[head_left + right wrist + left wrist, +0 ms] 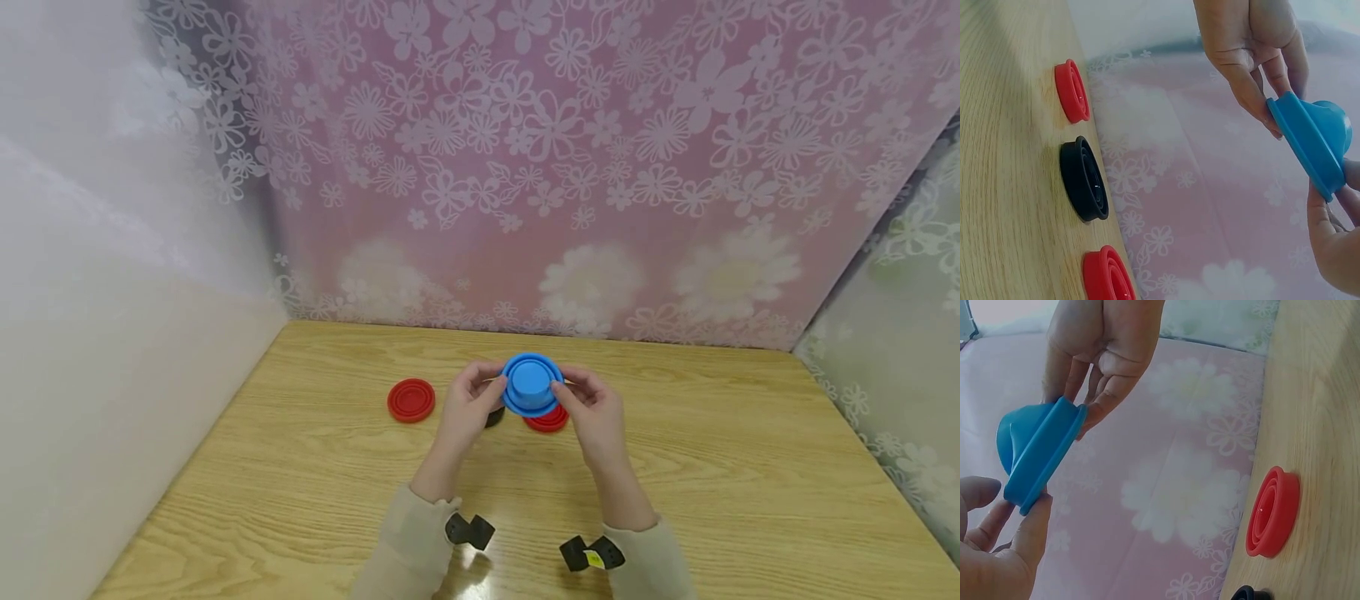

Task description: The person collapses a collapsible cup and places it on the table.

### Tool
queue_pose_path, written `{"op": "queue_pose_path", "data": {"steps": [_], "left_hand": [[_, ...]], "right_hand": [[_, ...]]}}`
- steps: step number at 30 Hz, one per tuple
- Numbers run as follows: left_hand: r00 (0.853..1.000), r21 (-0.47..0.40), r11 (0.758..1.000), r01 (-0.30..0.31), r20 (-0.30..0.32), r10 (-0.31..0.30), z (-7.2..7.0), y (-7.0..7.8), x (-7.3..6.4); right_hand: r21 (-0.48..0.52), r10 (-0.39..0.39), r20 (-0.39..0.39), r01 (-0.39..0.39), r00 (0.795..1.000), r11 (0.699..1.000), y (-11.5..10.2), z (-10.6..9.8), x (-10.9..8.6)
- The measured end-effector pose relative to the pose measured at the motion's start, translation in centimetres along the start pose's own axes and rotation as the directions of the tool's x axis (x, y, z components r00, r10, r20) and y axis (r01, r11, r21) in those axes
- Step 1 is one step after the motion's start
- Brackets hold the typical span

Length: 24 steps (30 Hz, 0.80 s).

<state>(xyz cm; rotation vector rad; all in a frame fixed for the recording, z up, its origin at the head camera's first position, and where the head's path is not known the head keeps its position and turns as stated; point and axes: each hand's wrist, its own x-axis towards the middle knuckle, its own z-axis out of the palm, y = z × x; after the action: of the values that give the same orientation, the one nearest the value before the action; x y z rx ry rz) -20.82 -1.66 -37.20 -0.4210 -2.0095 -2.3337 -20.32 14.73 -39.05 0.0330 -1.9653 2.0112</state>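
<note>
A blue collapsible cup [531, 383] with a round stepped rim is held up above the table between both hands. My left hand [467, 406] pinches its left edge between thumb and fingers. On the opposite edge, my right hand [602, 417] grips with thumb and fingertips. Seen side-on in the left wrist view, the blue cup [1041, 450] has a flat rim and a bulge pushed out on one side. Behind the hands on the table lie a red collapsed cup [411, 401], a black one [493, 417] partly hidden by the left hand, and another red one [547, 420] partly covered by the blue cup.
The three collapsed cups stand in a row on a wooden table [300, 467], as the right wrist view also shows with the black cup [1085, 179] in the middle. A pink flowered sheet [465, 192] hangs at the back. A white wall [112, 292] borders the left side.
</note>
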Motion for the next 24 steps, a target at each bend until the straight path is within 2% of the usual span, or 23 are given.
{"op": "queue_pose_path", "data": {"steps": [6,13,16,20,24], "left_hand": [[1.000,-0.020,1.000,0.021,0.007,-0.021,-0.3,0.0,0.1],[0.999,-0.040,0.999,0.029,0.032,-0.028,-0.9,-2.1,0.9],[0.999,-0.044,0.999,0.024,0.040,-0.022,-1.0,-2.4,1.0],[0.999,-0.049,0.999,0.010,0.042,-0.008,-1.0,-2.5,1.0],[0.999,-0.049,0.999,-0.003,0.042,0.005,-1.0,-2.5,1.0]], "right_hand": [[0.040,-0.020,-0.047,0.021,0.999,0.999,0.2,-0.1,0.1],[0.069,-0.063,-0.086,0.069,0.994,0.995,0.4,0.0,0.2],[0.068,-0.073,-0.087,0.079,0.994,0.995,0.4,-0.1,0.2],[0.107,-0.073,-0.070,0.081,0.995,0.991,0.3,-0.1,0.1],[0.114,-0.053,0.027,0.050,0.998,0.992,0.1,-0.3,-0.1]]}}
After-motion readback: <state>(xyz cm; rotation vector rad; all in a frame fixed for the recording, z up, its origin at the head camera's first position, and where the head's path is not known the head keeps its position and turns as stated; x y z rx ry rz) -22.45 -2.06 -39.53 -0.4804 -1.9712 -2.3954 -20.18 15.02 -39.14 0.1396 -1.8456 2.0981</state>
